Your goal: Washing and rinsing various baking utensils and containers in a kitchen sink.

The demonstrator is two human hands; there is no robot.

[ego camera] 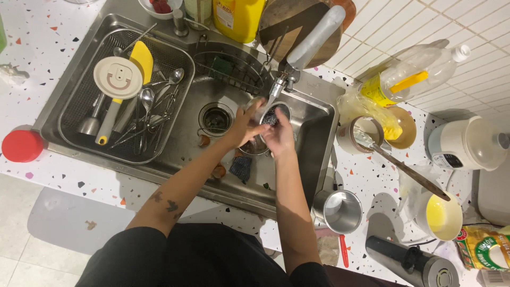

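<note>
Both hands meet over the middle of the steel sink [313, 114], right under the tap's spout [276, 87]. The left hand [245, 126] is curled round the rim of a small round steel strainer [273, 116], fingers closed on its near-left side. The right hand [280, 135] grips the same strainer from the right and below, fingers wrapped against its edge; the dark mesh shows between the two hands.

Just beneath them, on the sink floor, lies a dark sponge [241, 167] near the front wall, and the drain hole [215, 118] sits just left of the left hand. Further left, a wire drying basket [79, 87] fills the sink's left half, holding spoons, tongs, a round cream lid [117, 77] and a yellow-handled spatula [139, 61].

On the speckled counter by the sink's front right corner stands a steel cup [340, 211]. Beyond the right edge are a yellow rubber glove [366, 109], a tilted clear bottle with a yellow label [411, 77] and a wooden-handled tool [404, 170] resting over a bowl. A red lid [21, 145] lies off the sink's left end.
</note>
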